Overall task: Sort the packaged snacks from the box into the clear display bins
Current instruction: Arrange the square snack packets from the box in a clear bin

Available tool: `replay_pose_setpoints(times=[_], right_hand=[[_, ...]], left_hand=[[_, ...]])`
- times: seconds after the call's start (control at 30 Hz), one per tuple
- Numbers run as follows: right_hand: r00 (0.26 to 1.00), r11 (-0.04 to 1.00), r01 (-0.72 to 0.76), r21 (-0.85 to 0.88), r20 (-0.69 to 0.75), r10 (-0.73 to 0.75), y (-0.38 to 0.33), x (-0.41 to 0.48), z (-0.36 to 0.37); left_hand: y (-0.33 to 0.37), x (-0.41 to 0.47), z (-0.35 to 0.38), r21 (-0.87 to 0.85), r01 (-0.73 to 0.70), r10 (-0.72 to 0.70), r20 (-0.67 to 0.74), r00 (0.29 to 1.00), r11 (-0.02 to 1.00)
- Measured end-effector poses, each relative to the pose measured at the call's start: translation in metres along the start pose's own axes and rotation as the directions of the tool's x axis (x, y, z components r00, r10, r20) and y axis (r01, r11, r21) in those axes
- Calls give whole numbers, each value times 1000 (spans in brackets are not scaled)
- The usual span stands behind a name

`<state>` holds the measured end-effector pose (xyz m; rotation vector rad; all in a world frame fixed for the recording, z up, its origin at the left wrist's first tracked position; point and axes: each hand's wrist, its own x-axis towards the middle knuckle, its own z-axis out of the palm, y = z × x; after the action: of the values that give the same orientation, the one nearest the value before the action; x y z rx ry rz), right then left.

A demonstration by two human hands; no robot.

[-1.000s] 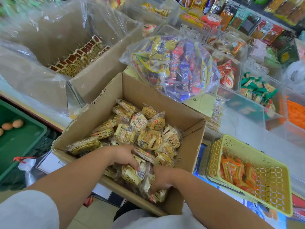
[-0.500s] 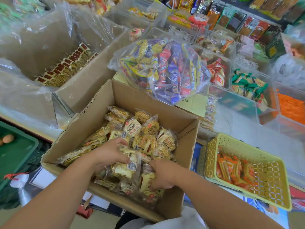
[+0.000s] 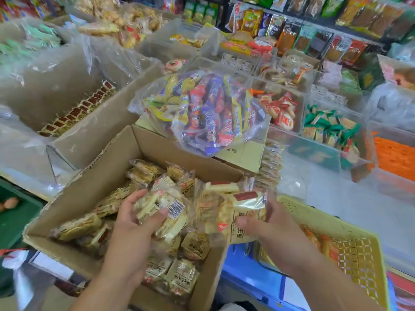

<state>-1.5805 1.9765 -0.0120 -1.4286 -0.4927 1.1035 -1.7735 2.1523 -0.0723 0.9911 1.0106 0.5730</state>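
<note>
An open cardboard box [image 3: 105, 173] in front of me holds several small snack packets [image 3: 143, 173] in clear wrap with pale yellow contents. My left hand [image 3: 132, 223] grips a bunch of these packets [image 3: 164, 207] just above the box. My right hand [image 3: 267, 227] grips another bunch of packets [image 3: 238, 205] over the box's right side. Both bunches are lifted clear of the heap. Clear display bins [image 3: 292, 133] stand beyond the box, holding red-and-white and green packets.
A clear bag of colourful snack bars [image 3: 202, 111] lies on a carton behind the box. A yellow plastic basket [image 3: 350, 250] with orange packets sits at the right. A large plastic-lined carton [image 3: 89, 135] stands at the left, a green crate [image 3: 13, 218] with eggs below it.
Both hands were down in the heap inside the box; now they have risen out of it, each gripping a bunch of packets, and the right hand has shifted right.
</note>
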Motion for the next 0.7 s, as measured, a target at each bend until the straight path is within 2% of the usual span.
replay_pose_setpoints(times=[0.1, 0.17, 0.27, 0.4, 0.5, 0.6, 0.7], right_hand=[[994, 982, -103, 157, 35, 99, 9, 1, -19], [987, 974, -158, 164, 39, 154, 15, -1, -32], [983, 977, -155, 145, 123, 138, 12, -8, -56], [986, 983, -135, 123, 110, 122, 10, -17, -95], [999, 994, -32, -100, 20, 34, 5, -21, -123], [963, 929, 12, -370, -244, -110, 10, -21, -147], [954, 861, 76, -502, -213, -209, 19, -19, -163]], left_hand=[[-6, -17, 39, 30, 33, -35, 62, 997, 999], [-12, -33, 70, -6, 70, -69, 83, 994, 998], [-20, -53, 110, -61, 130, -123, 112, 986, 990], [-31, -70, 151, -11, 68, -66, 102, 993, 998], [-38, -76, 180, -1, 31, -31, 18, 999, 1000], [-41, -81, 204, -6, -11, 11, -37, 999, 1000], [-44, -81, 220, 51, -35, 38, -52, 998, 998]])
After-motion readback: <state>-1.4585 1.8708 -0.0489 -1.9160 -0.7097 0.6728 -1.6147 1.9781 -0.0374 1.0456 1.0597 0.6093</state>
